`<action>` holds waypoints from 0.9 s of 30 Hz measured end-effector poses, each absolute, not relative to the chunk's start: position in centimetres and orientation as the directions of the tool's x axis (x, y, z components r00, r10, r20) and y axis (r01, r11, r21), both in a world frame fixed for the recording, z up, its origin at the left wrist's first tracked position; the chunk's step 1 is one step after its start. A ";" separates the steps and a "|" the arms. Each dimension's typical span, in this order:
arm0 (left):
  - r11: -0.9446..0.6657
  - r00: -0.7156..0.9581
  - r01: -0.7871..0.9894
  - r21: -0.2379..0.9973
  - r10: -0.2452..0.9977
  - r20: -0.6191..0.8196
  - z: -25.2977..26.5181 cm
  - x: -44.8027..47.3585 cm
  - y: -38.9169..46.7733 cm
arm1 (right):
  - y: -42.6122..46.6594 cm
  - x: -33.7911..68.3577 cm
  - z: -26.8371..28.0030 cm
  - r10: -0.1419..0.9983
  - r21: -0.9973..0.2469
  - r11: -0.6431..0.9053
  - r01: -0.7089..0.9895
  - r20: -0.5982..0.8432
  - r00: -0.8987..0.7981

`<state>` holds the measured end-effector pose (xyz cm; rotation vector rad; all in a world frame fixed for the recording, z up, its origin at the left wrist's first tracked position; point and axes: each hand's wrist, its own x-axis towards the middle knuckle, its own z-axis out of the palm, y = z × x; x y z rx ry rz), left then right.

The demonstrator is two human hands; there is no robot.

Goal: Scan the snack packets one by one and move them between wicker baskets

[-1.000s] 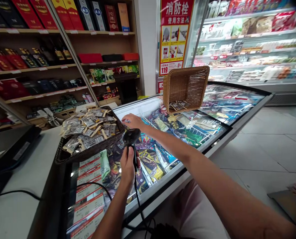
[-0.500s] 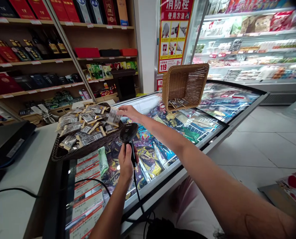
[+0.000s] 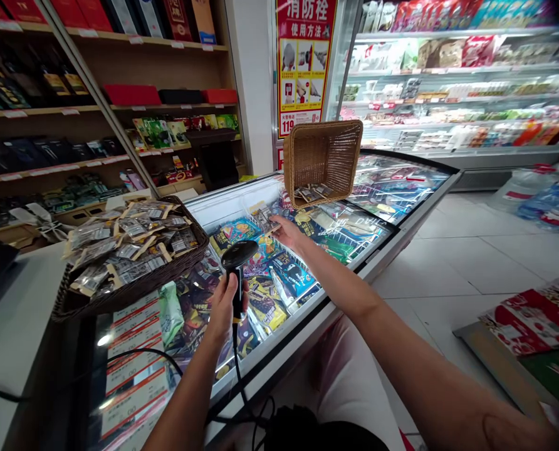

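My left hand point(image 3: 224, 299) is wrapped round the handle of a black barcode scanner point(image 3: 239, 255), held upright above the glass-topped freezer point(image 3: 208, 203). My right hand point(image 3: 286, 233) grips a small clear packet point(image 3: 262, 217) with a pale edge, over the middle of the freezer. On the left, a dark wicker basket point(image 3: 133, 285) is heaped with similar packets point(image 3: 136, 228). Beyond my right hand, a light brown wicker basket point(image 3: 324, 160) stands tipped on its side, opening towards me, with several packets point(image 3: 313, 191) lying inside.
A white counter point(image 3: 20, 300) runs along the left. Price labels point(image 3: 136, 357) lie on the freezer's near left end, and the scanner's black cable point(image 3: 238, 369) hangs down its front. Shelves of boxes point(image 3: 133, 94) stand behind. Water bottles point(image 3: 519, 188) and a red-and-white carton point(image 3: 533, 310) are on the floor at right.
My right hand has moved right with the packet, from beside the dark basket to past the scanner. The left hand still holds the scanner. My view has turned a little right.
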<state>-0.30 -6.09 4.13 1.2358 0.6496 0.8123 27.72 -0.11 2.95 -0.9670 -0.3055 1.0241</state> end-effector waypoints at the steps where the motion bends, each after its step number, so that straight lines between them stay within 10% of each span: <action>1: 0.116 0.579 -0.159 0.980 0.815 -0.002 4.1 -0.2 -6.1 | 0.0 27.5 2.9 0.826 -0.826 0.169 -0.538 -0.179 0.535; 15: -0.020 0.610 -0.074 0.997 0.790 0.061 3.8 -0.1 -5.9 | -0.3 27.2 2.2 0.796 -0.986 0.085 -0.145 -0.020 0.605; 27: -0.050 0.649 -0.049 0.998 0.758 0.070 4.1 -0.2 -6.1 | 0.3 27.7 1.9 0.718 -0.986 0.115 -0.124 -0.004 0.696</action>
